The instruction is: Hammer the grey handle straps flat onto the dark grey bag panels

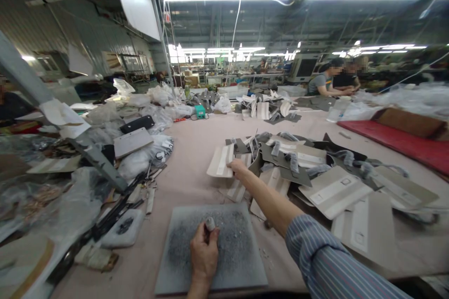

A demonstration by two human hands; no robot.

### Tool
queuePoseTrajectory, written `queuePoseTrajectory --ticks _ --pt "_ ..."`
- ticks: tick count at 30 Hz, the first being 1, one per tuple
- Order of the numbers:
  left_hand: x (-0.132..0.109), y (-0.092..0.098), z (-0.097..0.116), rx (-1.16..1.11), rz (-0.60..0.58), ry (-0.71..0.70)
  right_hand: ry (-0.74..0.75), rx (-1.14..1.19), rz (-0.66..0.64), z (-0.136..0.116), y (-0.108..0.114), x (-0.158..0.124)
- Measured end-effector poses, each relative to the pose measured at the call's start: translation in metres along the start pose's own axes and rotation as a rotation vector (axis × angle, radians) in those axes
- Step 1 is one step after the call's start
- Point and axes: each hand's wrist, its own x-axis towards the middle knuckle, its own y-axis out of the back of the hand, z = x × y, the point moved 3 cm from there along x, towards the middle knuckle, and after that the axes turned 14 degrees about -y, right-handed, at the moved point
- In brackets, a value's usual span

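Over a grey board (245, 273) with dark smudges, my left hand (204, 253) is closed round a small pale cylindrical object (210, 224). My right hand (239, 168) reaches forward past the board, its fingers pinching the edge of a cream panel (221, 161) at the left side of a pile. The pile holds several cream and grey panels (338, 191), some with pale strips and small square outlines, and pieces wrapped in clear plastic (293, 162).
Plastic bags, tools and scraps crowd the left side beside a slanted metal post (101, 163). Further back lie a teal box (199, 111) and more panels (263, 110). A red board (396, 142) lies at the right. A person (321, 83) sits beyond the table.
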Motion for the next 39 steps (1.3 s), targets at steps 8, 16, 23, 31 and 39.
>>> queuePoseTrajectory --ticks 8,16,23,31,39 --pt "0.004 0.002 0.006 -0.051 0.04 0.044 0.288 -0.014 -0.109 0.117 0.076 -0.106" --pt "0.017 -0.006 0.013 -0.172 0.012 0.048 0.634 -0.42 -0.349 0.195 0.096 -0.154" --pt "0.037 -0.079 0.029 -0.437 -0.241 0.056 0.651 -0.382 -0.337 0.194 0.101 -0.149" --pt "0.032 -0.086 0.006 -0.49 -0.246 0.083 0.65 -0.478 -0.146 0.192 0.107 -0.168" --pt "0.035 -0.085 0.017 -0.496 -0.292 0.114 0.376 -0.551 0.533 0.191 0.178 -0.189"
